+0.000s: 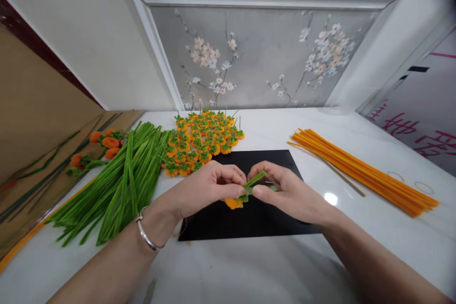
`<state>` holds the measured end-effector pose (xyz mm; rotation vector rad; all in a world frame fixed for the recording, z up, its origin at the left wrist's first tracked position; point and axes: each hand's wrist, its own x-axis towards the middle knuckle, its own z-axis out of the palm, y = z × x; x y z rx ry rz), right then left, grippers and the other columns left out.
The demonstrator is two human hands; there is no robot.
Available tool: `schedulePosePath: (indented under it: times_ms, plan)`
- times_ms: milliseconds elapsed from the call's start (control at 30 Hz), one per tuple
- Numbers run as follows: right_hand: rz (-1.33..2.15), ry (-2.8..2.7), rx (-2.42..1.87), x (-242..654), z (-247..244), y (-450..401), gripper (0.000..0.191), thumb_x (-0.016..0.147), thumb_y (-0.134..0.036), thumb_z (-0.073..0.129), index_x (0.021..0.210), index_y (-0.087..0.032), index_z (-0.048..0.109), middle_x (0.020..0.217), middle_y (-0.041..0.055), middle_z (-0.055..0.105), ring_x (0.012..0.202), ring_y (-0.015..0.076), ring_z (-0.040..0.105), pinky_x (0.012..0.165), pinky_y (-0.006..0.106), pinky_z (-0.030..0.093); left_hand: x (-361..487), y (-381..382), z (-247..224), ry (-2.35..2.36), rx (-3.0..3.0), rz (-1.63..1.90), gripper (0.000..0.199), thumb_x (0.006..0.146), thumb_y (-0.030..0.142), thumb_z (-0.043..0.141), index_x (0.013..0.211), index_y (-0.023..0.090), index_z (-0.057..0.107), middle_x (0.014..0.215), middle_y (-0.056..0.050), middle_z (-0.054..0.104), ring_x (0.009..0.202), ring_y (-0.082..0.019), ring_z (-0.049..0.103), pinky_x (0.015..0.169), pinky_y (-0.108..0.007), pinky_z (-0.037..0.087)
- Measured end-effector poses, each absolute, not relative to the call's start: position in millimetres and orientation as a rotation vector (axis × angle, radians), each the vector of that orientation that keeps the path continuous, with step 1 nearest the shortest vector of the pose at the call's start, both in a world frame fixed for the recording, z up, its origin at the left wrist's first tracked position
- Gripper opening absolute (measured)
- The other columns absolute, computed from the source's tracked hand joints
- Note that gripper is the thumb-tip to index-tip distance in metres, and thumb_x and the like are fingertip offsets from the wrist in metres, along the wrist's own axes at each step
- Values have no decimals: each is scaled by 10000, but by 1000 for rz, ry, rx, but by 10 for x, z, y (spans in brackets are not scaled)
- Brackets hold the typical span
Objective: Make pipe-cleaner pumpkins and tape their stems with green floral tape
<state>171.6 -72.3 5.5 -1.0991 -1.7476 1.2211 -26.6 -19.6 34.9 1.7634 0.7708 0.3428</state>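
Observation:
Above a black mat (pixel 228 224) both hands meet, fingertips almost touching. My left hand (pixel 219 183) is closed in a pinch on a small orange and green flower piece (pixel 234 203), whose orange part hangs below the fingers. My right hand (pixel 276 187) pinches a short green fuzzy stem (pixel 256 178) that rises from the green part of that piece and slants up to the right. The exact join between stem and flower is partly hidden by the fingertips.
Green fuzzy sticks (pixel 117 185) lie piled at the left, beside many finished orange and green flowers (pixel 203 135). Orange sticks (pixel 363 171) and a thin brown stick (pixel 344 178) lie right. Larger orange flowers (pixel 110 142) rest on cardboard (pixel 46 152) far left.

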Motion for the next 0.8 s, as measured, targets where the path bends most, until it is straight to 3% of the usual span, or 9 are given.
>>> schedulePosePath:
  times_ms: [200,400,567,700,800]
  plan:
    - [1312,-1620,-1139,1615,-10,-724,248,831,-407,596,767,-168,596,681,-18,540,625,108,453,566,236,363,-263,-220,323,783,1790,328,164,803,267,584,771,158,702,879,-24,602,742,-126,533,688,-251,419]
    - [1243,-1640,-1202,1643,26,-724,250,838,-360,578,694,-159,612,642,-23,485,584,106,381,530,252,302,-261,-226,366,794,1882,300,146,789,231,576,847,175,697,929,-22,597,748,-125,531,668,-245,417]
    - [1158,-1546,-1261,1580,-21,-715,270,837,-392,559,687,-173,608,666,-7,527,599,121,427,540,258,339,-155,-328,296,983,2182,481,105,777,152,546,752,169,646,936,-31,565,692,-118,523,619,-247,427]
    - [1129,-1394,-1292,1554,-54,-725,284,823,-416,572,678,-173,598,624,-18,514,562,112,422,521,253,350,-69,-454,210,967,2458,742,184,823,73,448,849,162,607,982,-70,513,848,-159,541,775,-292,457]
    - [1127,-1348,-1263,1573,-41,-741,265,815,-413,584,720,-168,612,673,-3,566,604,122,478,558,256,396,-65,-471,222,941,2346,792,214,817,148,559,1028,183,579,1116,-83,503,1017,-193,532,894,-322,451]
